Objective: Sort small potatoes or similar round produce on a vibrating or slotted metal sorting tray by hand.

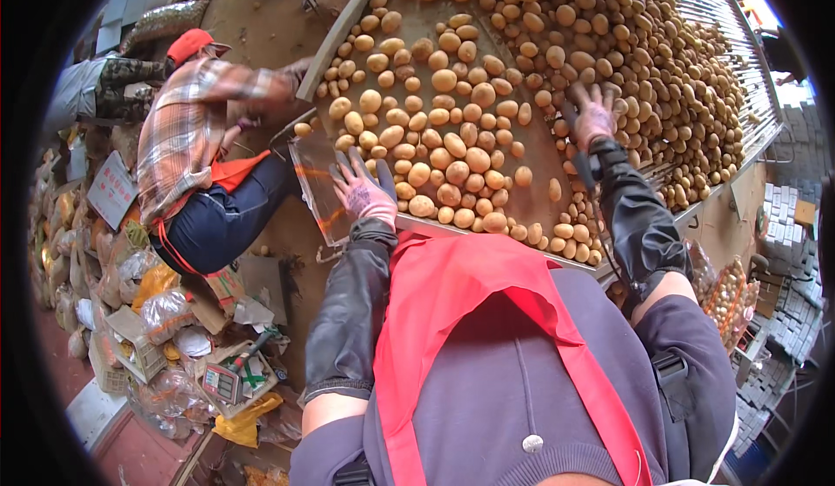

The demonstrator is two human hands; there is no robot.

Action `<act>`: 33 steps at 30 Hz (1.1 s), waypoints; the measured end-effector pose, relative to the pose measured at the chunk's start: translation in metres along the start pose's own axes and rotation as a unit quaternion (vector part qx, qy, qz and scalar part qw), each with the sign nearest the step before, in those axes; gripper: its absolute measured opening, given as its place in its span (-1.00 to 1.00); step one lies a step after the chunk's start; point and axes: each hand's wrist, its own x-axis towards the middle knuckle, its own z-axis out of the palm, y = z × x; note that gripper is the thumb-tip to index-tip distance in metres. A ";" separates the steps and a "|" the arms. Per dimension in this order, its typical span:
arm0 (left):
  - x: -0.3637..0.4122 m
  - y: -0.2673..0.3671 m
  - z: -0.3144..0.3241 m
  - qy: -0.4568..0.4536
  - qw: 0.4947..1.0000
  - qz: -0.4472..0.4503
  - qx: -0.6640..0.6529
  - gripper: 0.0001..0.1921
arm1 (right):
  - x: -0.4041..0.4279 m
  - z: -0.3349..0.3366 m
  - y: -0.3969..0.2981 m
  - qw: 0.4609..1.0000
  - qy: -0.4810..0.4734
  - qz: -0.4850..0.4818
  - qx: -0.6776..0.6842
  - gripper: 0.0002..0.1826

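Note:
Many potatoes [456, 146] lie spread over a sorting table with a raised metal rim [339, 26]. My left hand [365, 189], in a pink glove, rests with spread fingers at the table's near left edge, close to the nearest potatoes, and holds nothing that I can see. On the right, my right hand [593, 117] reaches in a similar glove onto the edge of a large potato heap [652, 88]. Its fingers are spread and slightly blurred, touching potatoes; no grip on one shows. A clear plastic sheet [321, 186] hangs beside my left hand.
To the left a person [202, 133] in a red cap and plaid shirt bends beside the table. Filled plastic bags [166, 310], crates [134, 342] and a digital scale [222, 381] stand lower left. Metal slats [750, 88] lie beyond the heap; a bag of potatoes [727, 300] is at right.

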 end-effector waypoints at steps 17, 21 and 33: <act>0.002 0.004 0.000 -0.056 0.998 -0.030 0.021 -0.35 | -0.089 0.006 -0.139 0.895 -0.157 -0.415 0.032 -0.50; 0.002 0.004 -0.001 -0.058 0.997 -0.037 0.019 -0.37 | -0.075 -0.001 -0.107 0.850 -0.265 -0.118 0.440 -0.46; 0.002 0.005 -0.002 -0.065 0.997 -0.042 0.019 -0.37 | 0.039 -0.016 -0.180 0.943 -0.186 -0.270 -0.058 -0.66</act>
